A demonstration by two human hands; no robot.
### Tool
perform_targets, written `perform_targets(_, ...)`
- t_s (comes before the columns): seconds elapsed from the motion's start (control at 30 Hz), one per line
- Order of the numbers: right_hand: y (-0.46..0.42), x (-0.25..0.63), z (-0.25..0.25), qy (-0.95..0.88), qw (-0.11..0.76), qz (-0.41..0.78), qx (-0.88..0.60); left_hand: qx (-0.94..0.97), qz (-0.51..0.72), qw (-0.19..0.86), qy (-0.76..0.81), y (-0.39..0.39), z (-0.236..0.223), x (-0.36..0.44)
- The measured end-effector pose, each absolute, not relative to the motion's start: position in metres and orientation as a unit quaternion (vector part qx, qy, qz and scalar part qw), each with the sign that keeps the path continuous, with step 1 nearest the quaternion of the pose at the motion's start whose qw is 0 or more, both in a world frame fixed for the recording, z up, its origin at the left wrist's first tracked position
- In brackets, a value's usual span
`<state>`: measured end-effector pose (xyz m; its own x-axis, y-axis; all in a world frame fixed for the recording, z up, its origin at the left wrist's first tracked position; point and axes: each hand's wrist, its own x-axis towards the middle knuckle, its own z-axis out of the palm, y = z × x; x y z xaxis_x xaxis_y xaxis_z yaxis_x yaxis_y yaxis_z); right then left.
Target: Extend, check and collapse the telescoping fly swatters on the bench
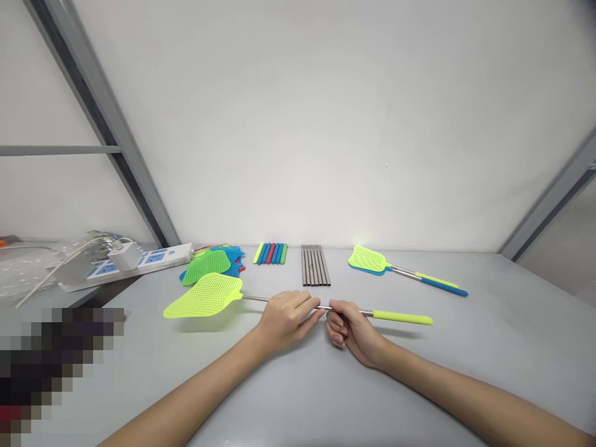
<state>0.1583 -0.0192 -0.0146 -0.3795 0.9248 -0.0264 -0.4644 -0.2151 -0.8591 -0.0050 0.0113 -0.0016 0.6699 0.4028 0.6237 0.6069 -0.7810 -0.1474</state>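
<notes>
Cannot make out lettering on power strip (179, 253). Pinching metal rod (255, 298) of yellow-green swatter (205, 296) between thumb and fingers, with left hand (288, 315) palm-down, right hand (352, 329) curled inward. Held just above table (298, 397), before metal tubes (315, 266).

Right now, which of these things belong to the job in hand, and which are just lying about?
Seemingly part of the job:
yellow swatter, held by the left fingers and right fingers
piled swatter heads
coloured handles
metal rods
pair of swatters at right

Probably just lying about:
power strip
white plug-in block
clear plastic
</notes>
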Motion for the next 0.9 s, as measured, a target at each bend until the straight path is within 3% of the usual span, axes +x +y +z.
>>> perform_targets(0.9, -0.0184, 0.1586, -0.0164, -0.416, 0.478, 0.721, -0.282, -0.902, -0.296, 0.162, -0.270, 0.0074, -0.0020, -0.0016)
